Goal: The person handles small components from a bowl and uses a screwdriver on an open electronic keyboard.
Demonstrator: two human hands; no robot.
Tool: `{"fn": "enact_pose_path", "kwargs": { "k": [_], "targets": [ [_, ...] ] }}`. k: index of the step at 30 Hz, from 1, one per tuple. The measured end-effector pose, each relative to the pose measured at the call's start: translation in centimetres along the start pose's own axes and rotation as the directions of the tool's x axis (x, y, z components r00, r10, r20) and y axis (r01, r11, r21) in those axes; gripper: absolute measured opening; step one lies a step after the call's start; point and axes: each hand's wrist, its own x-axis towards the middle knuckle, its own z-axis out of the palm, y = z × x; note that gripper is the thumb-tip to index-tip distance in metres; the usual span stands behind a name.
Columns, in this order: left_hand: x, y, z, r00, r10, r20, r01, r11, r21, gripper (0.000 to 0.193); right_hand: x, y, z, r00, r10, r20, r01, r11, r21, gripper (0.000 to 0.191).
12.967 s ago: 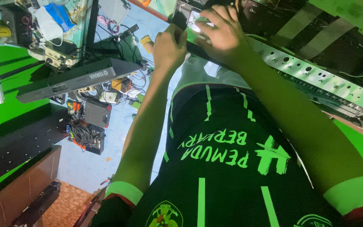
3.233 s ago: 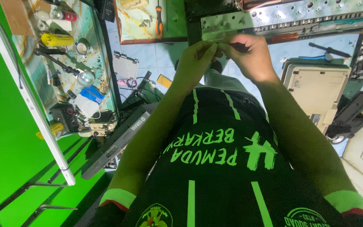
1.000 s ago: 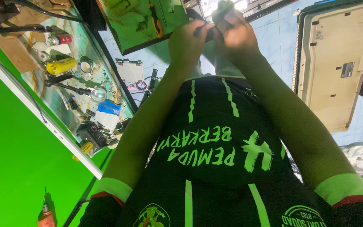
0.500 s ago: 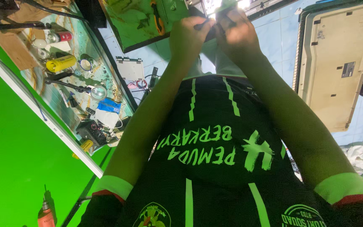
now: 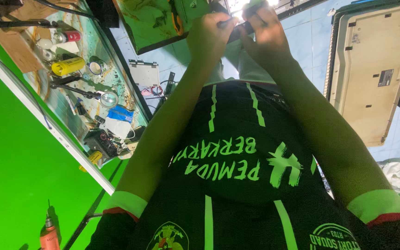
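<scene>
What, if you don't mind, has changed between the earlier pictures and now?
The view swung left: the beige panel now fills the right edge and the cluttered shelf shows more fully. Both hands, left hand and right hand, stayed together on a small dark part.

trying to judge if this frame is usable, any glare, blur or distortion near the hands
Head view: a bright light blows out the top edge just above the right hand and left hand, hiding the small dark object they pinch; wide-angle bending stretches the forearms and cream panel; the rest is fairly sharp.
</scene>
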Motion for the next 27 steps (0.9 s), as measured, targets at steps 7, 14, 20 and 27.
{"fn": "enact_pose_path", "kwargs": {
  "k": [7,14,20,27],
  "targets": [
    [-0.1,-0.2,-0.1,1.0,0.031,0.006,-0.031,0.999,-0.013,0.022,-0.7,-0.3,0.1,0.999,0.004,0.034,-0.003,1.0,-0.021,0.023],
    [0.0,-0.2,-0.2,0.999,0.029,-0.022,-0.029,0.999,0.035,0.021,-0.3,-1.2,-0.3,1.0,-0.015,0.024,0.016,0.998,-0.056,0.018],
    [-0.2,-0.2,-0.1,1.0,0.01,0.005,-0.01,1.0,0.0,0.021,-0.1,-1.4,-0.1,0.999,-0.047,-0.013,0.046,0.998,-0.052,0.018],
    [-0.3,-0.2,-0.2,1.0,0.009,-0.011,-0.009,1.0,0.004,0.023,-0.2,-1.8,0.3,0.998,-0.032,-0.05,0.027,0.996,-0.082,0.034]
  ]
}}
